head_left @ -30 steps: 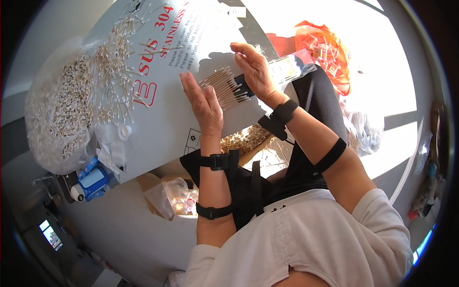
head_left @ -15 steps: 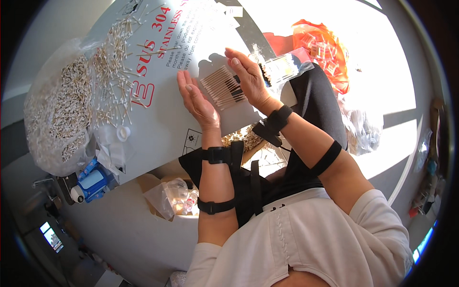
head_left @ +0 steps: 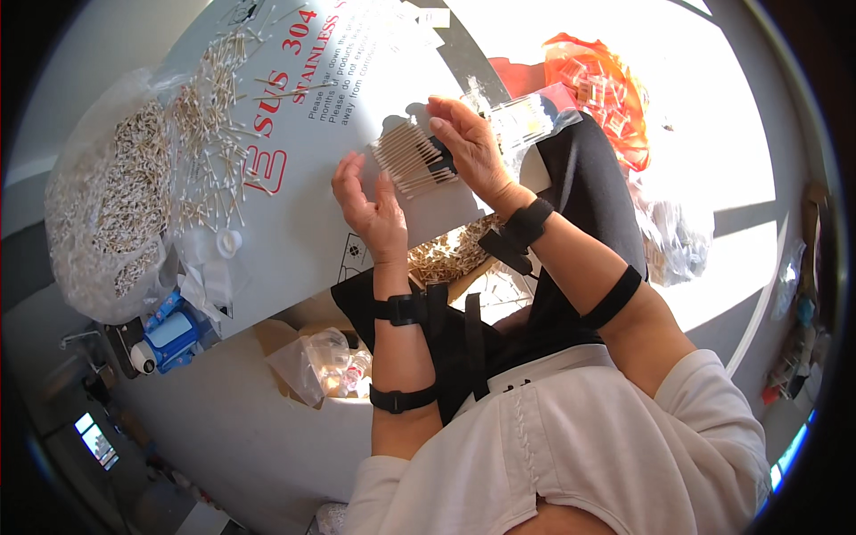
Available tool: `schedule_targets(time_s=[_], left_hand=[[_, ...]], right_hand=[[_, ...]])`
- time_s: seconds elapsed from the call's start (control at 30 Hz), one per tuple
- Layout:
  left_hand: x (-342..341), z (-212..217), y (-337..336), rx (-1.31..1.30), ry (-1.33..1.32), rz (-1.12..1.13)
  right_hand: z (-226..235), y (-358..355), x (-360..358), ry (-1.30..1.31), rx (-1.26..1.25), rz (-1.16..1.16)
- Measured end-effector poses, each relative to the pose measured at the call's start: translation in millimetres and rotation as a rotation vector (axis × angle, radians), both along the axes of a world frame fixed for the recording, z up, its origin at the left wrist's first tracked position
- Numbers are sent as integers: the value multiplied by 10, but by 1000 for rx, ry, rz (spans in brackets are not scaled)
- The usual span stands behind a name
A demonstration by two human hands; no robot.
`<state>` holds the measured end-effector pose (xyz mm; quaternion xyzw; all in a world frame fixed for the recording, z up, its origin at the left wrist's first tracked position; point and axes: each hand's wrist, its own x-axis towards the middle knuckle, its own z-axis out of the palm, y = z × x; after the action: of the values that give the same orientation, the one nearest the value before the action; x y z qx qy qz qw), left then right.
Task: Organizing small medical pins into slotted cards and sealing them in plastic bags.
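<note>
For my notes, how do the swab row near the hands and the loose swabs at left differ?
The swab row lies aligned; the loose swabs point many ways. The swab row is the smaller group; the loose swabs spread wider. Both show pale sticks.

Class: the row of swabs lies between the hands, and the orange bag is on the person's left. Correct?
No: the head view shows the orange bag on their right. The row of swabs lies between the left hand and right hand.

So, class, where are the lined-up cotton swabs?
In the head view, the lined-up cotton swabs lie upper centre on the grey tabletop, between left hand and right hand.
</note>
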<state>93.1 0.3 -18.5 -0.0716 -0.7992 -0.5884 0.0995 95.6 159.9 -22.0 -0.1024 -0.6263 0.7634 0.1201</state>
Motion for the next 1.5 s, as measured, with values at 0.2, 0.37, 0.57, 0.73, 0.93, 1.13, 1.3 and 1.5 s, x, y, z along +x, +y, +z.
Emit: schedule_targets(time_s=[0.2, 0.37, 0.57, 0.73, 0.93, 1.13, 1.3, 1.5], left_hand=[[-11, 3, -20, -387, 159, 97], [-36, -41, -7, -494, 227, 86], [-37, -74, -35, -547, 210, 64], [-14, -13, 84, -116, 91, 74], [-29, -26, 286, 373, -84, 112], [0, -21, 327, 503, -107, 103], [-53, 32, 128, 26, -8, -129], [-289, -10, 185, 378, -62, -74]], right_hand=[[78, 54, 128, -24, 407, 76], [19, 35, 127, 160, 649, 63], [7, 98, 98, 276, 771, 110], [58, 89, 122, 133, 399, 23], [-18, -275, 164, 110, 98, -180], [-12, -321, 1, 125, 51, -184], [-42, -42, -166, 112, 14, -104], [15, -45, -296, 106, 50, -19]])
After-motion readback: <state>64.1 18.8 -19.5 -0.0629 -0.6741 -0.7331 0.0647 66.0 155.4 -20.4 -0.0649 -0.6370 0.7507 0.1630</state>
